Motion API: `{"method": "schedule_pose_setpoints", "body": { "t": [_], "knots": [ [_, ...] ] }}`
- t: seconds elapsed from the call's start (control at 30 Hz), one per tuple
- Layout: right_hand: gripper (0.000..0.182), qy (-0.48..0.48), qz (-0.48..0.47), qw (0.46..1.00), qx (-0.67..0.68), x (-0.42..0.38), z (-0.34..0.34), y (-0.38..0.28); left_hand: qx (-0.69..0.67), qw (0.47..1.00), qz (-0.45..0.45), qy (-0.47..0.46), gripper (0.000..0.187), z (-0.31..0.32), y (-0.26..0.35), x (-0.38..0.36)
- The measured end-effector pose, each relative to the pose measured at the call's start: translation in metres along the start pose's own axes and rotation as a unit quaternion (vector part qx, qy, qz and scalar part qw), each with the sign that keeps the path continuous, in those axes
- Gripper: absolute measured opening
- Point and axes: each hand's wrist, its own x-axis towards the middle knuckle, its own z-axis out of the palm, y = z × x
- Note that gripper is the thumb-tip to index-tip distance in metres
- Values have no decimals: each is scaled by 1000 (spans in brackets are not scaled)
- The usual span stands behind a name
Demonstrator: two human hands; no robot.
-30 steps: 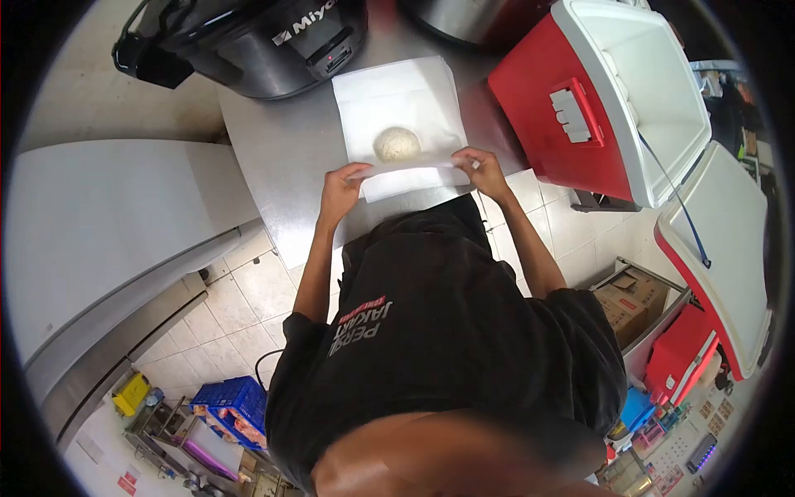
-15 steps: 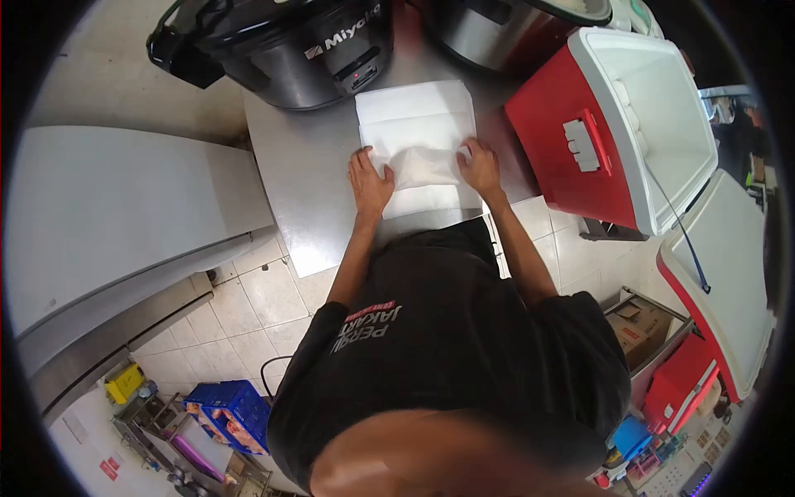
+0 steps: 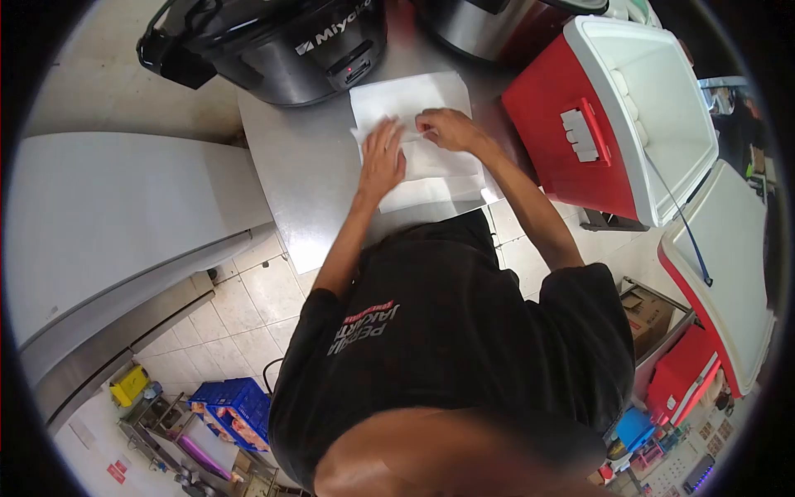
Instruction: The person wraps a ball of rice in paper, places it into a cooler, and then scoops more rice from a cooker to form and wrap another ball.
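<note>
A stack of white paper sheets [image 3: 406, 93] lies on the steel table in front of me. On it, the top sheet is folded over a low bulge, and what is inside is hidden. My left hand [image 3: 383, 161] rests on the left part of the folded paper, fingers stretched out and slightly blurred. Across from it, my right hand [image 3: 451, 130] has its fingers curled, pinching the paper's folded edge near the middle of the stack.
Behind the paper stand a black Miyako rice cooker [image 3: 286, 58] and a second steel cooker [image 3: 484, 33]. To the right is an open red cooler box [image 3: 571, 124] holding white wrapped packets [image 3: 629, 108]. A white appliance [image 3: 132, 224] stands left of the steel table [image 3: 290, 182].
Both hands have moved away from my body and closer together over the paper. The near flap is now turned over the bulge, and the right fingers have closed on the paper.
</note>
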Motion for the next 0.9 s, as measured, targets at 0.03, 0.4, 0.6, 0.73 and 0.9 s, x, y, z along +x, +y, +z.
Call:
{"method": "schedule_pose_setpoints", "body": {
  "t": [0.03,0.4,0.6,0.73,0.9],
  "knots": [
    [11,-2,1,1000,0,-9,3,-7,67,998,1,-12,56,-18,7,18],
    [17,48,-34,996,-69,-76,52,3,8,960,111,-256,20,-16,-50,-38],
    [22,82,-45,991,-101,-84,66,18,-35,970,109,-215,21,-7,-52,-64],
    [24,104,-34,992,-60,-89,56,-5,-90,987,33,-130,22,-20,-24,-69],
    [24,61,-54,991,-105,-90,58,14,-76,990,-34,-118,19,-4,-23,-69]
  ]
}}
